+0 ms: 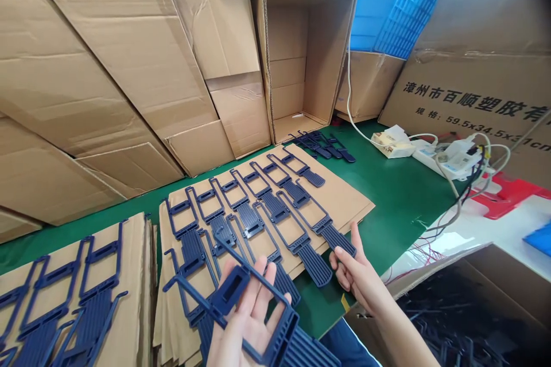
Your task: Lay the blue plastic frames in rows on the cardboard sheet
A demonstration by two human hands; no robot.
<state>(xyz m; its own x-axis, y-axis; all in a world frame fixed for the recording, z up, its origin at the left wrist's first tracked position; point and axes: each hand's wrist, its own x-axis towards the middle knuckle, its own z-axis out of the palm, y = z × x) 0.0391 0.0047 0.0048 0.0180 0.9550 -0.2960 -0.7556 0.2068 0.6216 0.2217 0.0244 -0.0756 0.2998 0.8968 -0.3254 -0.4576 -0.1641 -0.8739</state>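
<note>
Facing cardboard boxes (116,51), worked at a green desk (387,183). Held a dark blue frame (230,292) in the left hand (247,318), above other frames (192,247) laid in rows on cardboard sheets (344,195). With the right hand (357,272), apart from the left, pinched a second frame (337,237) by its ribbed end, near the sheets' right corner.

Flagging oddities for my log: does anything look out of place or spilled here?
A heap of dark parts lies jumbled in front of the open carton, unlike the orderly rows on the cardboard; no spill shows.
</note>
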